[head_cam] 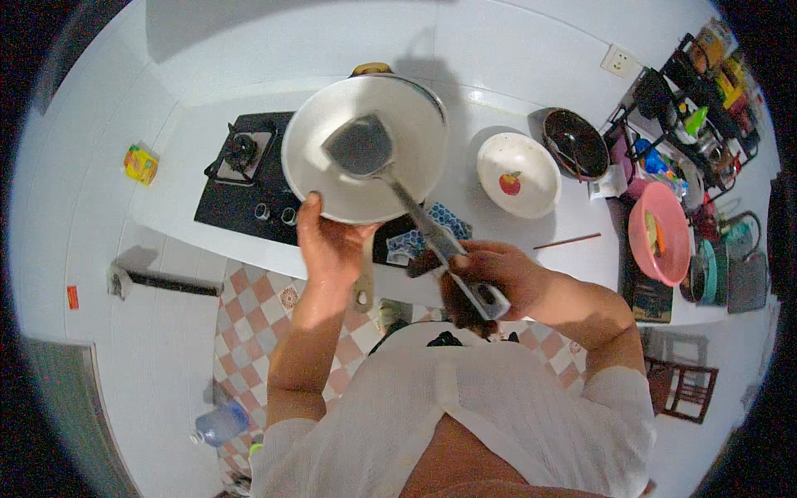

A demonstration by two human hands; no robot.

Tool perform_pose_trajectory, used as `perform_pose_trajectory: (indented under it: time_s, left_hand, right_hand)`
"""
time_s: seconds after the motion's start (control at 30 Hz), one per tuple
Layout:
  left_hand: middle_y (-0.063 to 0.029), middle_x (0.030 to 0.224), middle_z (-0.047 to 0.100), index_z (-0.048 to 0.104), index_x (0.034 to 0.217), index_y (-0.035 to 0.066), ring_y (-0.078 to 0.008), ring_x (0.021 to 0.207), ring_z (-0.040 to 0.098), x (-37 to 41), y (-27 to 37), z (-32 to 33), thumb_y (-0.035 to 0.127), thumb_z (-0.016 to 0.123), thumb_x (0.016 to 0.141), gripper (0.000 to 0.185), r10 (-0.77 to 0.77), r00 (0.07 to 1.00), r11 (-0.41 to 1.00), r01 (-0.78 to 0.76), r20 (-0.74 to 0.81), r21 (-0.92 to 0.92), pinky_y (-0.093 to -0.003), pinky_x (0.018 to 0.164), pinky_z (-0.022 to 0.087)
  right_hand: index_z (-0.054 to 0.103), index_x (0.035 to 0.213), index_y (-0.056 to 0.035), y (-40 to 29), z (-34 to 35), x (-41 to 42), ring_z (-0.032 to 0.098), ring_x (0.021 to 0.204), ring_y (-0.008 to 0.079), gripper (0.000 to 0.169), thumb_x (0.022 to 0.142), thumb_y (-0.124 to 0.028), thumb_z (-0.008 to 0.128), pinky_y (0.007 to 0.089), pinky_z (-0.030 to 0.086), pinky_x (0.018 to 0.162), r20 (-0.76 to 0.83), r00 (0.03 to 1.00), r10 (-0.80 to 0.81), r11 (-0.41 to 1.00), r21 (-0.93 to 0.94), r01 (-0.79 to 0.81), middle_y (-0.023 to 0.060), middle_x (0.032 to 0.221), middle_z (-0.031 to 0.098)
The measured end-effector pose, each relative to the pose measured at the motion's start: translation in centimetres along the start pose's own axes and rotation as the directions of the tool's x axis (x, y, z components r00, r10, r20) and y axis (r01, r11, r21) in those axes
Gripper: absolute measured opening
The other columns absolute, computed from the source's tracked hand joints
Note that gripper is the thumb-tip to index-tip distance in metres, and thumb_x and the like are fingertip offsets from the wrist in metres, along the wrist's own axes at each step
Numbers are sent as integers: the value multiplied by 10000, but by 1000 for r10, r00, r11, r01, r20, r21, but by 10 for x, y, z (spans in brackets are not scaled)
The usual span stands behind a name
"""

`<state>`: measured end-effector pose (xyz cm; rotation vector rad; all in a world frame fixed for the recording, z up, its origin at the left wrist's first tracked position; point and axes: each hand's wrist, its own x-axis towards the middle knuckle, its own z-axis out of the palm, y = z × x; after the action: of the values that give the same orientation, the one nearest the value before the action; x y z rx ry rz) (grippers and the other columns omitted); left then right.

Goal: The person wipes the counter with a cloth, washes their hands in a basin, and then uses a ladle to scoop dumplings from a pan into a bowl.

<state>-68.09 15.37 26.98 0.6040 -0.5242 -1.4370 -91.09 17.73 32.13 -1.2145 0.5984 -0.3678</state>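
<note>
My left hand (pixel 333 246) grips the near-left rim of a large white bowl (pixel 311 143), thumb over the edge and fingers underneath. The bowl is over the right side of the gas stove. In my right hand (pixel 504 274) is the handle of a metal cooking spatula (pixel 361 146), its broad blade over the bowl's inside; whether it touches is unclear. A pale long handle (pixel 363 280) sticks out on the near side, and a yellowish grip (pixel 372 68) shows beyond the far rim. What lies below the bowl is mostly hidden. A blue patterned cloth (pixel 448 221) lies behind the spatula handle.
A black gas stove (pixel 243 199) shows its left burner. Rightward are a white apple-print bowl (pixel 535 180), a dark pan (pixel 576 146), a brown stick (pixel 566 241), a pink basin (pixel 660 249) with food pieces, and a crowded black rack (pixel 679 106). A water bottle (pixel 221 423) is on the floor.
</note>
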Motion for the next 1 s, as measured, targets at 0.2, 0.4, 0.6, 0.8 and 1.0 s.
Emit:
perform_pose_trajectory:
  time_s: [0.2,0.4,0.6,0.8,1.0]
  left_hand:
    - [-180,1232,389,290,1277,70,-315,1106,461,-10,67,-51,451,535,759,688,97,993,994,-92,-74,65,-495,794,507]
    - [-160,1251,386,307,1280,74,-323,1115,443,-29,111,-128,422,571,736,697,229,932,973,-225,-280,47,-505,765,517]
    - [-138,1230,408,333,1258,64,-314,1096,457,-54,127,-156,391,591,727,674,292,822,930,-363,-489,-55,-448,704,545]
    - [-130,1155,467,369,1217,66,-274,970,525,-83,131,-202,378,585,738,611,334,811,923,-385,-481,-8,-375,464,528]
    - [-144,1192,460,351,1245,24,-291,1055,488,-95,129,-221,354,560,756,626,316,769,919,-393,-557,-21,-409,818,482]
  right_hand:
    - [450,1119,-9,5,30,78,541,940,294,382,826,-240,533,350,468,731,250,959,136,832,496,-247,187,1074,522]
    - [382,1209,-4,54,-14,153,557,899,216,395,902,-243,448,310,485,719,-501,768,-400,911,-129,391,138,1008,544]
    - [460,1111,-19,98,-110,249,504,1029,236,278,886,-181,486,357,435,868,-381,717,-583,742,-609,281,117,1065,530]
    - [481,1068,-16,59,-87,285,563,908,241,223,880,-137,478,400,517,753,-479,877,-23,757,565,328,104,1018,555]
    - [493,1020,-34,48,-70,294,607,795,205,237,825,-143,572,377,555,638,-517,851,-96,914,293,281,74,938,587]
